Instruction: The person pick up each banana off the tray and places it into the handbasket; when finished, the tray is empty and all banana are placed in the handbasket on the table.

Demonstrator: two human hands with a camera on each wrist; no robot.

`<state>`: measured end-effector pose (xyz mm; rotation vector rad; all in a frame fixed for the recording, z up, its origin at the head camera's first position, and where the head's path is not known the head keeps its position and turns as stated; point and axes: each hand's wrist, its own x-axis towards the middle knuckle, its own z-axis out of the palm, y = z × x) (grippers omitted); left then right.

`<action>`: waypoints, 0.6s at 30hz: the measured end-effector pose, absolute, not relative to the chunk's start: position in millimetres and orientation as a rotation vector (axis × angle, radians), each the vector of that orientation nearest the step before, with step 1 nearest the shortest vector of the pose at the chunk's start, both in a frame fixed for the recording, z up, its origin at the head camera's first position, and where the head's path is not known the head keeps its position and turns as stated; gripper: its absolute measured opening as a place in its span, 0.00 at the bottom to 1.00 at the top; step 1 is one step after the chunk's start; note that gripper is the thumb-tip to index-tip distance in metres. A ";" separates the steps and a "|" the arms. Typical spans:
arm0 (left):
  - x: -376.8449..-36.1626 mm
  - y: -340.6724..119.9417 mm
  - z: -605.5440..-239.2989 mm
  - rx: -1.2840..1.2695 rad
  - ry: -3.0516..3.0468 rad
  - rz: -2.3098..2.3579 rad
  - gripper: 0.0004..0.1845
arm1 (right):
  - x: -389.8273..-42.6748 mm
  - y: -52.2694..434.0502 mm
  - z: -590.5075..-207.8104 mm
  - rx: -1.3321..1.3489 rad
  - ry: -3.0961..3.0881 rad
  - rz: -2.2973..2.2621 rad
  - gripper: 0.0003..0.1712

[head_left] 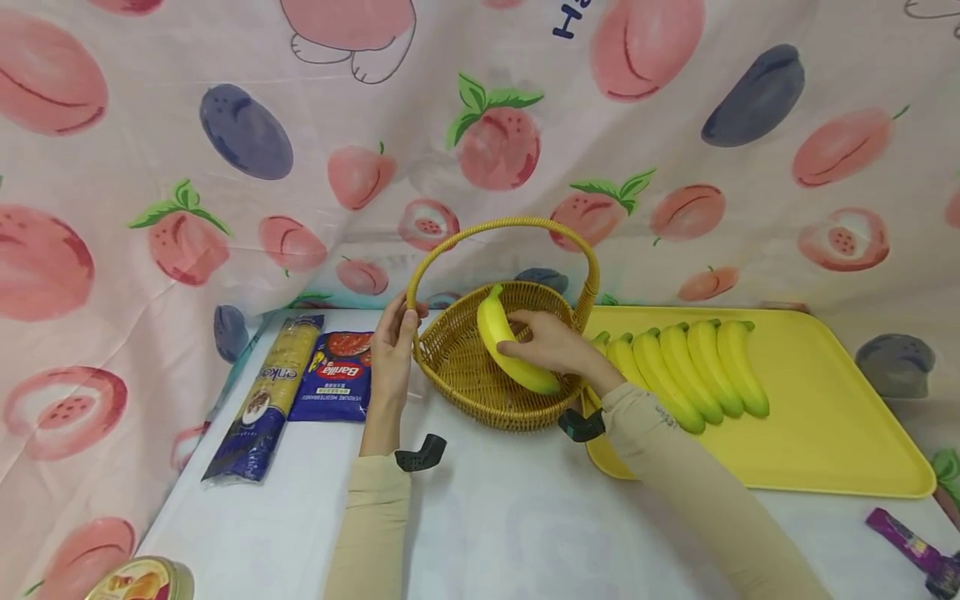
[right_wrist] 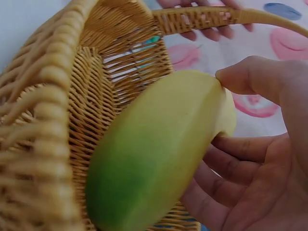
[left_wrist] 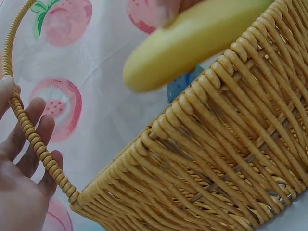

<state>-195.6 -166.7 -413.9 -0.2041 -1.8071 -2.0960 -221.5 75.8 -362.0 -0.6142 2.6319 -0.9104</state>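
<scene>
A wicker basket (head_left: 480, 407) with a tall arched handle (head_left: 517, 222) stands at the middle of the table. My left hand (head_left: 392, 343) holds the handle low on its left side, thumb on one side and fingers on the other in the left wrist view. Between thumb and fingers, my right hand (head_left: 553, 340) pinches a yellow banana (head_left: 491, 323) with a green end (right_wrist: 120, 178). The banana is tilted over the basket's opening; whether it touches the basket inside, I cannot tell. Several more bananas (head_left: 701, 371) lie side by side on a yellow tray (head_left: 832, 400), right of the basket.
Left of the basket lie a long pasta packet (head_left: 266, 400) and a blue Barilla pouch (head_left: 333, 379). A round tin (head_left: 142, 581) sits at the near left corner, a purple object (head_left: 903, 537) at the near right. A fruit-print curtain (head_left: 480, 50) hangs behind the table.
</scene>
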 end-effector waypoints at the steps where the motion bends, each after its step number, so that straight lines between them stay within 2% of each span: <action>1: -194.8 -167.1 -412.3 -0.191 -1.825 -2.088 0.21 | -224.3 71.9 -364.1 -0.622 2.629 -0.892 0.38; 10: -175.6 -163.1 -380.1 -0.148 -1.976 -1.941 0.21 | -238.8 41.1 -379.8 -0.679 2.499 -0.756 0.32; 14: -172.9 -162.0 -375.5 -0.142 -2.020 -1.890 0.20 | -239.3 29.0 -383.9 -0.687 2.456 -0.700 0.34; 18: -172.9 -163.0 -373.1 -0.143 -2.036 -1.876 0.20 | -239.8 17.8 -383.6 -0.696 2.431 -0.656 0.30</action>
